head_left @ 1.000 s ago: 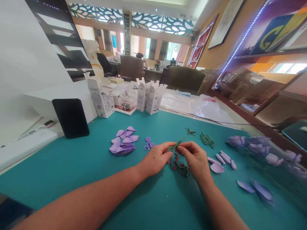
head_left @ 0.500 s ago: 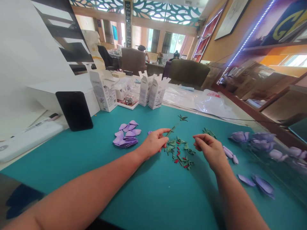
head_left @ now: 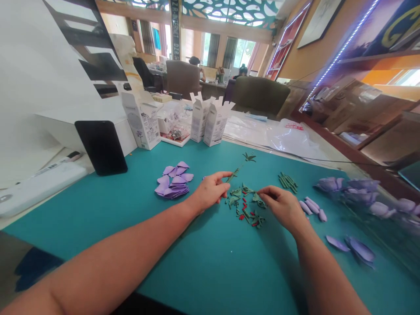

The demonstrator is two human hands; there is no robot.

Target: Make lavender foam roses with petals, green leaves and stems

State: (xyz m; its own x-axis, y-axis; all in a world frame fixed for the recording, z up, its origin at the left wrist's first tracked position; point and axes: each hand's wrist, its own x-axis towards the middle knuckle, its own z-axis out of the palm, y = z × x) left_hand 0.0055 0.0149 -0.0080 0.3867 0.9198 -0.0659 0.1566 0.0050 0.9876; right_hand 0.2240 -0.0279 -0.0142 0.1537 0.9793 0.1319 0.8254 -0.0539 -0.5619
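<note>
Just right of the frame's centre, my left hand (head_left: 211, 192) has its fingers clamped on the green stem (head_left: 233, 175), which slants up to a leafy star-shaped top (head_left: 249, 157). My right hand (head_left: 285, 204) reaches in from the right, thumb and forefinger close together at a small green leaf (head_left: 255, 198) — I can't tell whether they grip it. The leaf lies at the upper right of the scattered green parts, mixed with red pieces (head_left: 244, 205), on the teal mat (head_left: 197, 271).

To pick cleanly here, I'd hold the stem steady, clear of the pile, and pinch one leaf by its edge — lightly, since it looks thin. Coming in low and lifting straight should avoid dragging neighbouring bits along.
</note>
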